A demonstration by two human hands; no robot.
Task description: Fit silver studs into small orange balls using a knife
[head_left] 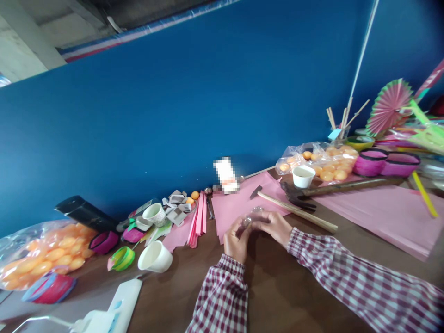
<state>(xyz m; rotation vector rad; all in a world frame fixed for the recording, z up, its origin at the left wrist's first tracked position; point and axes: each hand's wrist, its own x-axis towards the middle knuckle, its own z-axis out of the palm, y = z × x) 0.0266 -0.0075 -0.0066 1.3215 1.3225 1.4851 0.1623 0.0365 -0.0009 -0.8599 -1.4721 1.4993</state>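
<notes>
Both hands meet above the brown table, fingertips close together. My left hand (236, 240) is closed in a pinch on a small shiny, glassy-looking piece (247, 221). My right hand (275, 226) reaches in from the other side, its fingers closed on the same piece. A second shiny bit (257, 209) shows just beyond the fingertips; whether the two are joined I cannot tell. Behind the hands lies pink paper (232, 208). A small hammer (294, 209) with a wooden handle rests across the paper's right edge, just beyond my right hand.
On the left are a white cup (155, 256), a bag of orange balls (52, 254) and a white power strip (125, 300). A larger hammer (343, 187), a white bowl (303, 176) and more pink paper (388, 217) lie right. A blue partition (208, 92) stands behind.
</notes>
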